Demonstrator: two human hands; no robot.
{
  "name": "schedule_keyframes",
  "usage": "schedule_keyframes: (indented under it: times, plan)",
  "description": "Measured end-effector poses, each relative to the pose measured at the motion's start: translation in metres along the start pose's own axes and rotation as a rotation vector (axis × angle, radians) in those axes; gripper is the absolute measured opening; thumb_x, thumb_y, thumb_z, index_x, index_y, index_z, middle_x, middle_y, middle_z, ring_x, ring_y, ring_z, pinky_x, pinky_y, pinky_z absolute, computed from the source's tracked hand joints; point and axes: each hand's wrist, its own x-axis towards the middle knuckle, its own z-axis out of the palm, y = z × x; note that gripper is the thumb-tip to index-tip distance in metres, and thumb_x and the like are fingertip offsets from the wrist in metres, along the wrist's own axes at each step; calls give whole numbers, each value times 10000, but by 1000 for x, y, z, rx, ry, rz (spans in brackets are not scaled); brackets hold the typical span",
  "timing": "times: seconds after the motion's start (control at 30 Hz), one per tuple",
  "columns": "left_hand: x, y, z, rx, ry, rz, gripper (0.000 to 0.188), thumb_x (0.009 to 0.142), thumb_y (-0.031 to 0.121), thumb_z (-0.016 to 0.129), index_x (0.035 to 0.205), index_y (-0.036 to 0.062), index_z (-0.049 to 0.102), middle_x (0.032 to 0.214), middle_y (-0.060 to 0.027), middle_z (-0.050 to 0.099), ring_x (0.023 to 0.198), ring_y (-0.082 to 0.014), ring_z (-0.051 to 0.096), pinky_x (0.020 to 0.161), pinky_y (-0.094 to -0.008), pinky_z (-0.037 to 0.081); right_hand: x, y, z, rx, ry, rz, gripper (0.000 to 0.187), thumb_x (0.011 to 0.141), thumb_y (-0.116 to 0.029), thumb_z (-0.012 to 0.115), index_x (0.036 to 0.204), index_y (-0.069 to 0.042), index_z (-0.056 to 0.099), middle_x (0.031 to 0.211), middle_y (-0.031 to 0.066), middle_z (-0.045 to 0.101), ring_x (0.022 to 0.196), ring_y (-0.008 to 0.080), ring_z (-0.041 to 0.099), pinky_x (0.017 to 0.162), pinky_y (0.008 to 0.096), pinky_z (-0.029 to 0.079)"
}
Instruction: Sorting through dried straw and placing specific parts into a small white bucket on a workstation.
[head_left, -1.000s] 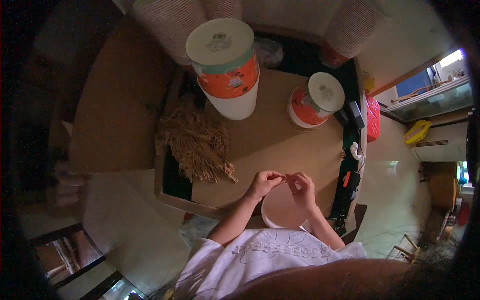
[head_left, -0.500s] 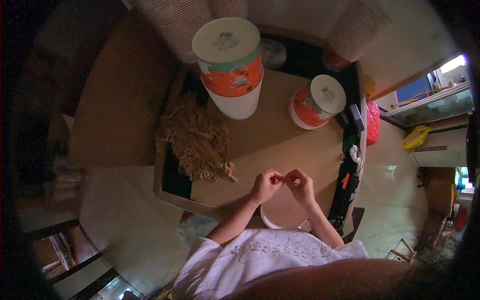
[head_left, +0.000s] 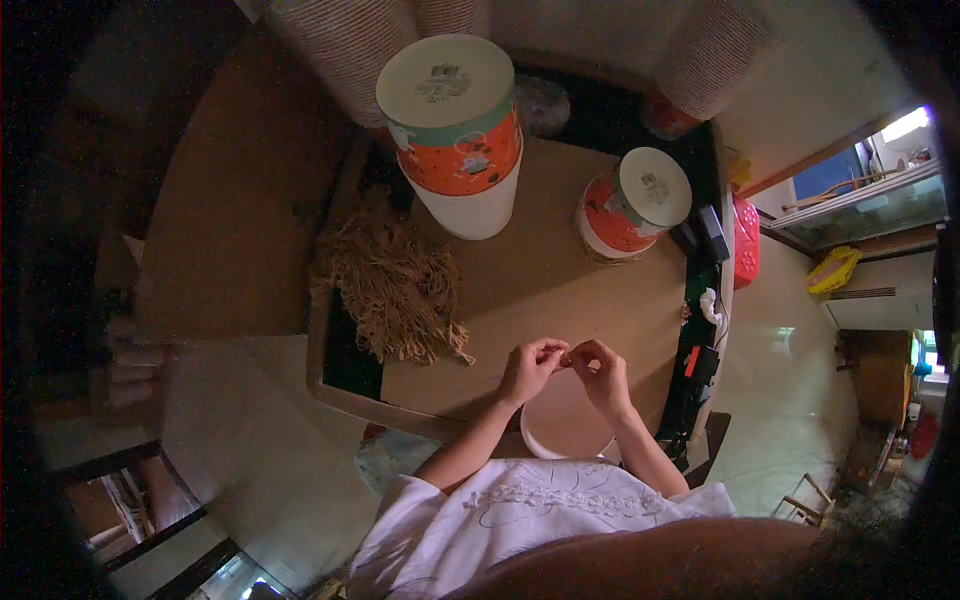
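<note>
My left hand (head_left: 533, 368) and my right hand (head_left: 599, 372) meet fingertip to fingertip at the near side of the table. Both are closed in a pinch, and whatever lies between the fingers is too small to make out. Just below them a pale round paper bucket (head_left: 565, 422) rests against my front, partly covered by my wrists. A bundle of brown twine strands (head_left: 400, 285) lies to the left. Beyond it rises a tall stack of paper buckets (head_left: 465, 150), orange, green and white, bottoms up. A shorter stack (head_left: 640, 205) stands at the right.
Brown cardboard (head_left: 540, 290) covers the dark tabletop inside a raised wooden rim (head_left: 385, 408). Tall ribbed stacks of cups (head_left: 715, 65) stand along the far edge. Small dark items and an orange-and-black tool (head_left: 697, 362) line the right edge. A red plastic basket (head_left: 746, 242) is just outside it.
My hands stay nearly in place, with the fingertips shifting slightly. The view has tilted a little; the stacks and twine have not moved.
</note>
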Motion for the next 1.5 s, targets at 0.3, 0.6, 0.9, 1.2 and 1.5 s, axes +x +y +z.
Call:
schedule_keyframes:
  times: [0.3, 0.6, 0.9, 1.2, 1.5]
  plan:
    - [2, -8, -1, 131, 15, 119, 95, 813, 35, 562, 878, 4, 624, 765, -57, 648, 722, -111, 620, 630, -241, 504, 0, 4, 2, -26, -4, 11, 31, 777, -24, 586, 802, -6, 591, 738, 84, 606, 645, 142, 556, 585, 276, 483]
    - [1, -7, -4, 46, 34, 24, 66, 773, 33, 587, 823, 6, 621, 751, -61, 645, 683, -92, 605, 613, -246, 490, 0, 3, 0, -17, -36, 18, 50, 778, 9, 575, 827, 3, 580, 735, 66, 605, 677, 112, 549, 609, 266, 481]
    - [2, -5, -16, 188, 19, 45, 43, 777, 11, 564, 792, -1, 602, 738, -56, 638, 682, -96, 603, 627, -239, 488, 7, -10, -13, 123, -259, 123, 264, 753, 78, 565, 981, -26, 484, 793, 71, 599, 727, 107, 556, 633, 225, 430]
    - [5, 4, -18, -126, -134, -66, 90, 781, 14, 561, 861, 0, 600, 772, -50, 635, 727, -100, 597, 664, -241, 486, 8, -10, -13, 152, -267, 166, 257, 746, 105, 527, 962, -26, 481, 794, 59, 587, 737, 110, 549, 613, 211, 423]
    - [12, 8, -19, 40, -196, -137, 86, 785, 43, 583, 864, 16, 600, 805, -11, 613, 745, -78, 565, 682, -225, 462, 11, -6, -10, 199, -264, 160, 194, 760, 100, 536, 906, -22, 495, 821, 49, 579, 744, 95, 536, 628, 210, 431]
